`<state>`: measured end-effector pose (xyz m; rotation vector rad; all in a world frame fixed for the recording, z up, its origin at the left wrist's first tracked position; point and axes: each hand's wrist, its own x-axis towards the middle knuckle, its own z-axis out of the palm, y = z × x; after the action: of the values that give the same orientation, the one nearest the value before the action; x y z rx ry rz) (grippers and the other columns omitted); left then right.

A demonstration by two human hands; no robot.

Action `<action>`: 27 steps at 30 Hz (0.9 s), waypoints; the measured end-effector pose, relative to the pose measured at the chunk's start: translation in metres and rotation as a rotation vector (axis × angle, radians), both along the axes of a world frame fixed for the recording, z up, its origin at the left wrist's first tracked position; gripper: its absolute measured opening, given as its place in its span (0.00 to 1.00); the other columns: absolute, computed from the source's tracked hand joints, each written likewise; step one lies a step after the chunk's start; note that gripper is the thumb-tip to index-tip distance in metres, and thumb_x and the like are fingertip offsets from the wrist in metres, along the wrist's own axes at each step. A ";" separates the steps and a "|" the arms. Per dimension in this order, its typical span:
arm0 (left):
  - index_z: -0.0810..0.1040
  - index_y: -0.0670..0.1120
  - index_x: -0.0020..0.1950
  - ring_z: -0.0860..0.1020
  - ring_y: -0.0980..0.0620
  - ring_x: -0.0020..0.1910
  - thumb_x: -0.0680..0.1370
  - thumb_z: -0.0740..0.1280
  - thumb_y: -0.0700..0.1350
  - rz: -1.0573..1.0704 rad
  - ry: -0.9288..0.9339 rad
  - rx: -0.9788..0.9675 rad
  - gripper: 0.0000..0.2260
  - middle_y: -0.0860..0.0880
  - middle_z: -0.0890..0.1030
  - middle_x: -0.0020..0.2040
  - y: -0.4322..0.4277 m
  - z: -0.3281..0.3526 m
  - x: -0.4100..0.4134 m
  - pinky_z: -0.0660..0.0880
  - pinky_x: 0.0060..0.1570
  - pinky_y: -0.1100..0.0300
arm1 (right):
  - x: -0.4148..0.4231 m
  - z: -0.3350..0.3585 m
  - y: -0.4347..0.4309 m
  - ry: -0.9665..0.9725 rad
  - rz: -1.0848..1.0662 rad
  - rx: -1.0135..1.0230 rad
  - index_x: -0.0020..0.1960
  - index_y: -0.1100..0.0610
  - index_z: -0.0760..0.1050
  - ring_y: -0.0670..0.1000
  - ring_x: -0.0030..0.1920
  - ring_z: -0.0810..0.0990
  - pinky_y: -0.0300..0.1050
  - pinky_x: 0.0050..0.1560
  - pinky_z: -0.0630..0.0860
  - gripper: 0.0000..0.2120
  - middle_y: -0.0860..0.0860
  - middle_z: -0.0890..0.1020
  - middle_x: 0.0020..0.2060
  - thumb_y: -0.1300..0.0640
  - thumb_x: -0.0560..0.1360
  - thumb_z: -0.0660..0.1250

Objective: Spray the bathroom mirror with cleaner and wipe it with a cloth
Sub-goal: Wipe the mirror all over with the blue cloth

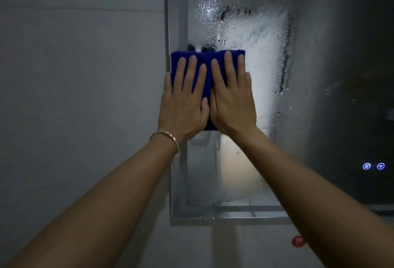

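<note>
Blue cloth (207,63) under both flat palms, left hand (183,105) & right hand (232,101) pressing it on wet mirror (266,54)

Person's arms, head view. Left hand (183,105) and right hand (232,102): nails short and plain. Forearms (110,191) bare to the frame edge. Thin, metallic, rose-gold bangle (170,136) circles the left wrist
</note>
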<state>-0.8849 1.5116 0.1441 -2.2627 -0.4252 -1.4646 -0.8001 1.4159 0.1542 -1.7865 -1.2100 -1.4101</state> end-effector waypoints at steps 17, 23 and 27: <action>0.53 0.41 0.75 0.52 0.41 0.74 0.77 0.52 0.50 0.039 0.065 0.052 0.28 0.39 0.56 0.75 0.003 -0.105 -0.024 0.43 0.71 0.45 | -0.031 -0.106 0.002 0.046 -0.027 -0.161 0.74 0.67 0.55 0.63 0.75 0.51 0.57 0.73 0.46 0.29 0.67 0.56 0.74 0.59 0.77 0.61; 0.49 0.41 0.76 0.50 0.41 0.75 0.79 0.50 0.49 0.025 0.038 0.025 0.27 0.39 0.55 0.76 0.013 -0.102 -0.016 0.42 0.72 0.47 | -0.020 -0.108 0.011 0.069 0.054 -0.078 0.76 0.60 0.52 0.58 0.76 0.50 0.50 0.74 0.42 0.28 0.61 0.56 0.75 0.53 0.79 0.52; 0.43 0.42 0.76 0.42 0.42 0.75 0.81 0.44 0.51 -0.013 0.049 0.027 0.25 0.40 0.49 0.76 0.016 -0.140 -0.015 0.40 0.73 0.48 | -0.006 -0.147 0.011 -0.029 0.009 -0.105 0.76 0.60 0.50 0.57 0.76 0.49 0.53 0.75 0.45 0.27 0.61 0.57 0.75 0.52 0.80 0.51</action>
<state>-0.9000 1.5276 0.0039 -2.2784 -0.3746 -1.4096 -0.8057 1.4271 0.0071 -1.8342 -1.3277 -1.3958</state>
